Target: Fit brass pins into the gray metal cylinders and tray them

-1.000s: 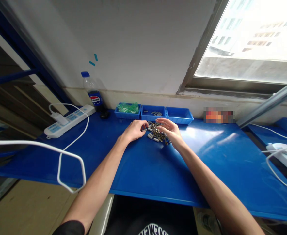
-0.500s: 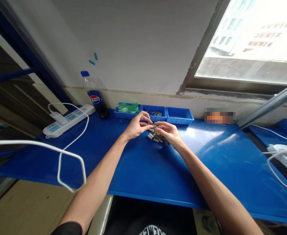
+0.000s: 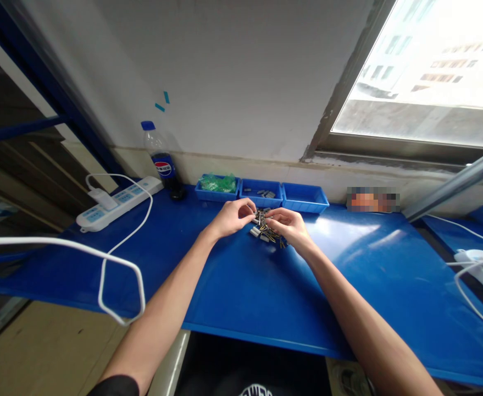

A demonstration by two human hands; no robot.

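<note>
A small pile of loose metal pieces, some short grey blocks and some thin brass-coloured pins, lies on the blue table. At its left edge is my left hand, thumb and fingertips pinched together. My right hand reaches over the pile's right side, its thumb and index finger also closed. Whatever sits between the fingertips of either hand is too small to make out. Just behind the pile, a blue bin holds several grey pieces like those on the table.
Left of that bin, another blue bin contains green plastic film; a third blue bin stands on the right. A cola bottle and a white power strip occupy the back left. A white cable loops over my left forearm's side.
My left hand has lowered slightly and its raised fingers have curled down to the pile. The right hand stays over the pile. The whole view has shifted a little.
</note>
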